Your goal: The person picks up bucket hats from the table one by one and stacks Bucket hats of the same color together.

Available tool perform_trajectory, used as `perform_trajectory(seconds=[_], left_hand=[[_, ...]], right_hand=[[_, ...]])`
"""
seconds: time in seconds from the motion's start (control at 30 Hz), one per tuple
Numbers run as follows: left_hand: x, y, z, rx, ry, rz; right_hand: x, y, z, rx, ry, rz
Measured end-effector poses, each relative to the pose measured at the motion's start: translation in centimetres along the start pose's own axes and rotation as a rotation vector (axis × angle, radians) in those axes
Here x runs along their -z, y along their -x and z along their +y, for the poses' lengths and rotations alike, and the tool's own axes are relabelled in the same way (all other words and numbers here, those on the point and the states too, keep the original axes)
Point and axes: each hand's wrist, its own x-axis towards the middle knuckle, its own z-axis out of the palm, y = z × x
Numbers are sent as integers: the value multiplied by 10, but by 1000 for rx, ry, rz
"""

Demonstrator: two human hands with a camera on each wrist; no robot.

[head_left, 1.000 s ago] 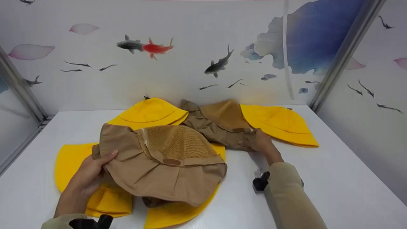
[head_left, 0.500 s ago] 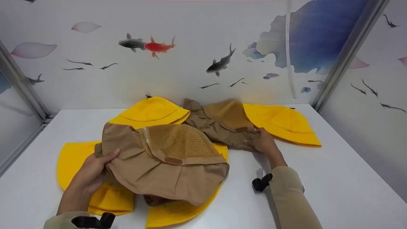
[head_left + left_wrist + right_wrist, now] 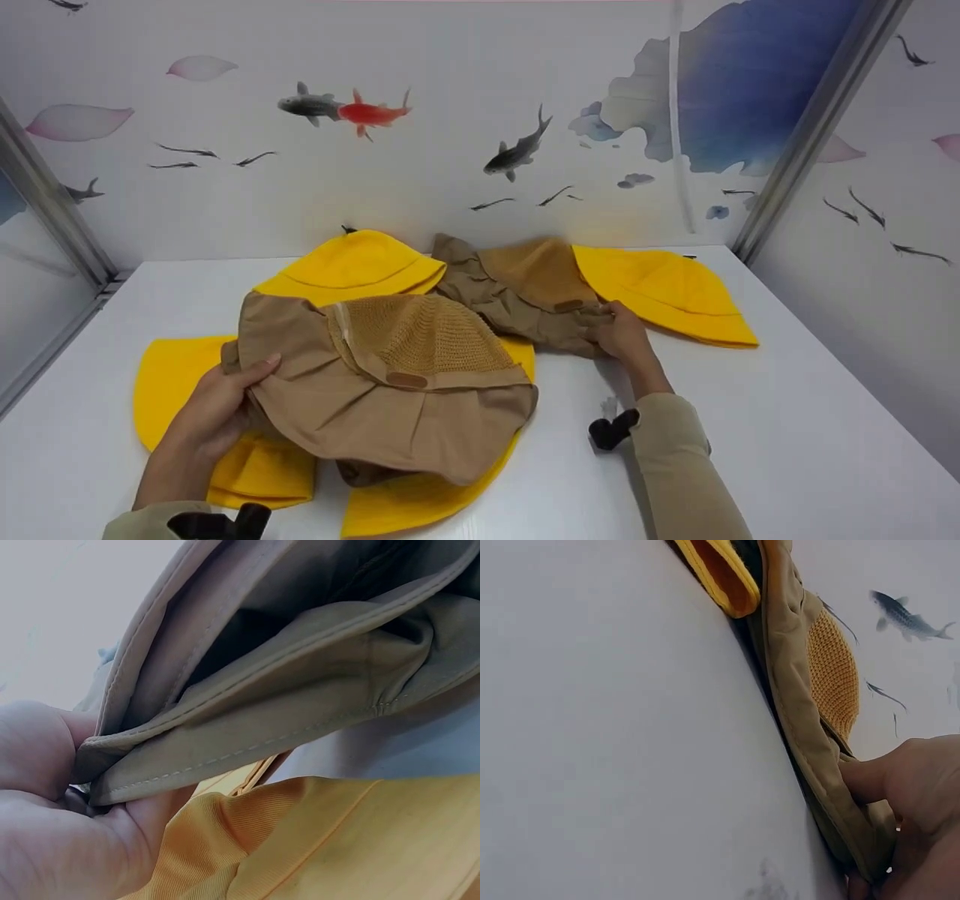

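Left hand (image 3: 214, 409), lower left: thumb and fingers clamp the brim of the front brown hat (image 3: 397, 397), lower centre. Right hand (image 3: 627, 336), right of centre: fingers pinch the rear brown hat (image 3: 525, 296), near centre.

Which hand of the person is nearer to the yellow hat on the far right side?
Right. The right hand pinches the rear brown hat, close to that yellow hat; the left hand holds the front brown hat, much farther to the left.

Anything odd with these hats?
No spill or tear visible. The rear brown hat, pinched by the right hand, looks odd: its brim is rumpled, unlike the smoother front brown hat.
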Motion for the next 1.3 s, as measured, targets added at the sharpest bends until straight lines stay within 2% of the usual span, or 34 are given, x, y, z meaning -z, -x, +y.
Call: perform_trajectory(seconds=[0.27,0.43,0.67,0.9,1.03,1.3], left_hand=[[0,-3,-1,25,9,-1],[0,-3,-1,39,20,-6],[1,-3,-1,54,29,5],[1,-3,-2,39,42,8],[2,-3,-3,47,57,12],[2,-5,-3,66,44,5]], right_hand=[[11,-2,0,-10,-142,12],[13,3,-4,25,-224,45],[16,18,-25,268,-294,117],[18,34,-44,479,-474,186],[17,40,-48,555,-522,193],[23,54,-59,628,-595,172]])
